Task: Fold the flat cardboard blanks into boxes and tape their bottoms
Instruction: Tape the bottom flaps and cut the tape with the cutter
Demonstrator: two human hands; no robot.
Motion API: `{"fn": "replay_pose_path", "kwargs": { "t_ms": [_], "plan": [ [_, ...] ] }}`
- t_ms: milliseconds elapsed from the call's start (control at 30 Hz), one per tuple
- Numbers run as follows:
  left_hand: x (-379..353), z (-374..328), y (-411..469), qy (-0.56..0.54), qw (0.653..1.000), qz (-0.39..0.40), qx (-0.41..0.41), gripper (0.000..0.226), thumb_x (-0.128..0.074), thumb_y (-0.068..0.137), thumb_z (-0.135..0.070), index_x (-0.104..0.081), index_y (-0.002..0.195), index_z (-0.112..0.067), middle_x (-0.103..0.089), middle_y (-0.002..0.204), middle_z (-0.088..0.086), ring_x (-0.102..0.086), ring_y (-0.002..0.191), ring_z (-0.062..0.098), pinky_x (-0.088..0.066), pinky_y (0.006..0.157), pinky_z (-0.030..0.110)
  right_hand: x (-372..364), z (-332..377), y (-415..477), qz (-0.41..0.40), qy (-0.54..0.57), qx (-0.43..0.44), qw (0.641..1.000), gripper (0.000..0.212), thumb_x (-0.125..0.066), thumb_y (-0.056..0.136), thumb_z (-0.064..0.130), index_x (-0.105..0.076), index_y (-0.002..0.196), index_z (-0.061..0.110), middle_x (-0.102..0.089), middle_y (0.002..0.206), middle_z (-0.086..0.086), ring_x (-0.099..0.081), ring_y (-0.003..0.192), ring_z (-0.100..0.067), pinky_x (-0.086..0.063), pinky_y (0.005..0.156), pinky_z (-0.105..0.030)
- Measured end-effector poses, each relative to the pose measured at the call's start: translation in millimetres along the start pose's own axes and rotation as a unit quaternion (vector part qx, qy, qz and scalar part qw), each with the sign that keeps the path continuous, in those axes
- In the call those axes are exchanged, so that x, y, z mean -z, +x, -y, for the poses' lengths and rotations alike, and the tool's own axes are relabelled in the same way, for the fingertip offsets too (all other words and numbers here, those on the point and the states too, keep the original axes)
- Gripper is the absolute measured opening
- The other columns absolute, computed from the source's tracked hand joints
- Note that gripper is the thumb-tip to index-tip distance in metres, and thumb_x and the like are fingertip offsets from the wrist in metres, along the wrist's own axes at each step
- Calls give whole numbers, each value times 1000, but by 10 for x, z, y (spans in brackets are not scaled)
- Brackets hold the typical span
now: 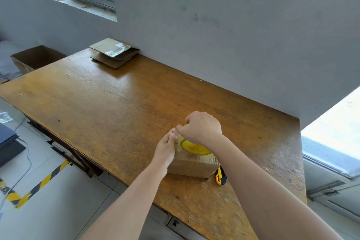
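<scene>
Worn wooden surface (116, 107) against a grey wall. Near its front edge, a small cardboard box (192, 165), likely light and easily crushed. Right hand (200, 126) curled round the yellow tape roll (194, 148) on top. Left hand (165, 150) straight-fingered, pressing the box's far corner. Best steadied by the stiff edges.

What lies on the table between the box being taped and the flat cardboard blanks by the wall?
Only bare wooden tabletop shows between the box and the flat cardboard blanks in the head view.
</scene>
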State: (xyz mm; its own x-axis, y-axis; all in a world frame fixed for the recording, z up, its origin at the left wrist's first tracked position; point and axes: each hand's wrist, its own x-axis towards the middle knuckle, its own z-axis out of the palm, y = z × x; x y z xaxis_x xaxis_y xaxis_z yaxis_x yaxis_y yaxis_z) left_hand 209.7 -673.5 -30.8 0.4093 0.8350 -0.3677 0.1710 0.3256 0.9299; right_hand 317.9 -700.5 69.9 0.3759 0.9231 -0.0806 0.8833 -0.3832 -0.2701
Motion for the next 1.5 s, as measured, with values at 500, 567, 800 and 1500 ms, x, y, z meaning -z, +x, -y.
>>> {"fn": "replay_pose_path", "kwargs": {
  "t_ms": [500,567,800,1500],
  "plan": [
    [9,81,85,194,976,-26,-97,27,-29,104,-33,-54,112,-33,-59,100,-12,-54,91,3,-41,67,26,167,-812,-163,54,254,-20,966,50,-67,80,60,-57,53,19,-46,39,11,-46,37,-3,-40,40,-18],
    [0,74,91,205,973,-30,-104,27,-29,104,-32,-54,112,-32,-58,99,-12,-54,91,6,-41,68,27,172,-840,-172,46,230,-12,972,50,-67,80,60,-53,50,22,-44,37,12,-45,36,-2,-37,40,-18],
    [-10,42,79,239,963,-30,-119,37,-26,104,-30,-50,130,-23,-56,117,-3,-50,104,13,-40,79,29,282,-863,-186,22,73,2,997,54,-62,79,64,-49,50,21,-45,47,9,-44,46,-7,-31,43,-23],
    [60,68,87,362,861,13,-357,92,-25,83,-79,-54,133,-6,-53,120,2,-52,106,16,-44,93,37,295,-791,-238,21,61,-25,998,49,-63,82,55,-44,49,24,-43,50,8,-44,49,-9,-28,43,-22]
  ]
}}
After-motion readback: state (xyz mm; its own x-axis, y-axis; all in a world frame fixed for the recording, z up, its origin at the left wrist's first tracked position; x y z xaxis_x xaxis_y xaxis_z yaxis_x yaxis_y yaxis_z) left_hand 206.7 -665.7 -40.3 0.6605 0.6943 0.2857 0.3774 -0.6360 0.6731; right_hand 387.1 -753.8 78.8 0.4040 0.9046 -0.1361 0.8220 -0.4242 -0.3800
